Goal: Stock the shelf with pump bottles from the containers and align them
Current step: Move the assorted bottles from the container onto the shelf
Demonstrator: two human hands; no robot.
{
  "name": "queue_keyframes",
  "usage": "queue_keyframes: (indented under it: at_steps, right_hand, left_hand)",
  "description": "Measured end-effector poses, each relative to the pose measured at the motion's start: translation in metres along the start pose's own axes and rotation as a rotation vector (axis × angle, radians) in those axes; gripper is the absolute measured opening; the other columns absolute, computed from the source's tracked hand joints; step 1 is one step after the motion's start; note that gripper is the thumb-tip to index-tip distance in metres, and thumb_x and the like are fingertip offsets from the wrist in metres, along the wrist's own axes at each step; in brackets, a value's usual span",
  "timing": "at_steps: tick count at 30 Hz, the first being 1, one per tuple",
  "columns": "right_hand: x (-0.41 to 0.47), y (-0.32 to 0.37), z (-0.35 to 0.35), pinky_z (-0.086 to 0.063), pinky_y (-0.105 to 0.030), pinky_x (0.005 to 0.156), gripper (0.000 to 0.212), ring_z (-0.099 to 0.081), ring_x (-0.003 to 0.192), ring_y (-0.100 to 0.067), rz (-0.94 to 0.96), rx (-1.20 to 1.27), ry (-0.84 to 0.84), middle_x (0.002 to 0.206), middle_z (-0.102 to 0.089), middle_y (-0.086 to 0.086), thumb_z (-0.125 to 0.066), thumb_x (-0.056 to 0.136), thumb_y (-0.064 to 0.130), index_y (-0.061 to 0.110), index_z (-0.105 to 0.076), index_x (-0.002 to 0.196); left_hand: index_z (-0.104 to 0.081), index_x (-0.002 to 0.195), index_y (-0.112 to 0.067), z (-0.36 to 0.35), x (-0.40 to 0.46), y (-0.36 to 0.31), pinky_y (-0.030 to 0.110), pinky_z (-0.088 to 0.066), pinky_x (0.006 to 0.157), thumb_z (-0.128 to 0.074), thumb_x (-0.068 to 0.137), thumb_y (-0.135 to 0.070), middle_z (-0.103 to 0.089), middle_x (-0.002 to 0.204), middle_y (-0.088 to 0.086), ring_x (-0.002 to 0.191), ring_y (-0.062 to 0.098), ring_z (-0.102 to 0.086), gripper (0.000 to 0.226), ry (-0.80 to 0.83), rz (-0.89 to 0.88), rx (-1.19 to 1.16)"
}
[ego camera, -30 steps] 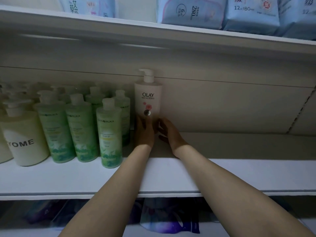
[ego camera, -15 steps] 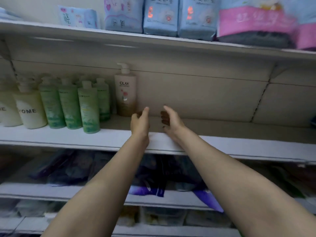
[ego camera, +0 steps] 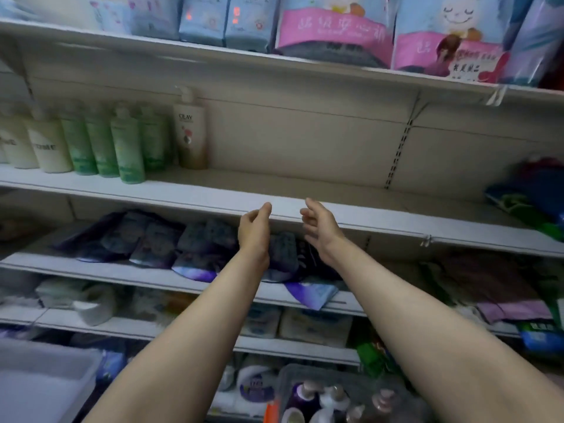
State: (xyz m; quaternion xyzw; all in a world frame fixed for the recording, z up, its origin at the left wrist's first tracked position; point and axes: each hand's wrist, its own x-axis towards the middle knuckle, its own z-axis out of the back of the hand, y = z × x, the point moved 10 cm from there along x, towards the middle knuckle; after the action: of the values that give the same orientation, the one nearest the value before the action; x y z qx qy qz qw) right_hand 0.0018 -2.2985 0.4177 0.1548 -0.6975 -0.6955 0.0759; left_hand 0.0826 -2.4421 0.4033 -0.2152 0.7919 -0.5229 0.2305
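A white and tan Olay pump bottle [ego camera: 191, 134] stands upright at the back of the middle shelf [ego camera: 213, 195], right of several green bottles [ego camera: 126, 151] and cream bottles [ego camera: 48, 145]. My left hand [ego camera: 254, 227] and my right hand [ego camera: 319, 225] hover empty in front of the shelf's front edge, fingers loosely curled, a hand's width apart. Both are well below and right of the Olay bottle. At the bottom, a grey basket [ego camera: 285, 377] holds several pump bottles [ego camera: 331, 398].
The middle shelf is bare to the right of the Olay bottle up to some coloured packs [ego camera: 531, 196]. Pink and blue packets [ego camera: 332, 32] fill the top shelf. Purple packs [ego camera: 171, 242] lie on the shelf below. A white bin [ego camera: 39, 380] sits at lower left.
Both hands let go of the Olay bottle and drew back off the shelf. The view pulled away and dropped, bringing the lower shelves and the basket into sight.
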Motion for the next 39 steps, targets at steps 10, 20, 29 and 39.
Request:
queue_keyframes:
  at_steps: [10, 20, 29, 39]
  right_hand:
    - [-0.049, -0.148, 0.064, -0.03, -0.038, 0.102, 0.055, -0.042, 0.138, -0.024, -0.259, 0.017, -0.137, 0.147, -0.049, -0.006, -0.048, 0.1, 0.046, 0.011, -0.053, 0.142]
    - [-0.118, -0.32, 0.095, -0.033, -0.033, 0.1, 0.054, -0.044, 0.137, -0.021, -0.622, 0.032, -0.224, 0.15, -0.049, -0.004, -0.049, 0.1, 0.045, 0.013, -0.052, 0.143]
    - [-0.16, -0.408, 0.103, -0.042, -0.037, 0.099, 0.042, -0.056, 0.107, -0.02, -0.858, -0.013, -0.269, 0.111, -0.061, -0.005, -0.058, 0.094, 0.048, 0.015, -0.062, 0.119]
    - [-0.162, -0.428, 0.108, -0.045, -0.04, 0.101, 0.034, -0.059, 0.1, -0.013, -0.826, 0.003, -0.304, 0.114, -0.064, -0.002, -0.06, 0.093, 0.044, 0.02, -0.065, 0.117]
  left_hand:
    - [-0.06, 0.121, -0.002, 0.017, -0.04, 0.159, 0.042, -0.051, 0.083, -0.063, 0.093, -0.041, -0.06, 0.093, 0.011, 0.081, 0.021, -0.052, 0.048, 0.018, 0.217, 0.227]
    - [-0.064, 0.12, -0.005, 0.089, -0.102, 0.335, 0.049, -0.048, 0.1, -0.07, 0.089, -0.038, -0.066, 0.118, 0.016, 0.111, 0.032, -0.061, 0.046, 0.083, 0.531, 0.533]
    - [-0.059, 0.122, -0.006, 0.125, -0.124, 0.419, 0.045, -0.049, 0.096, -0.069, 0.089, -0.039, -0.063, 0.117, 0.022, 0.111, 0.037, -0.059, 0.048, 0.077, 0.723, 0.614]
    - [-0.056, 0.125, -0.011, 0.123, -0.122, 0.45, 0.047, -0.049, 0.101, -0.073, 0.086, -0.04, -0.065, 0.117, 0.014, 0.108, 0.027, -0.063, 0.052, 0.083, 0.751, 0.567]
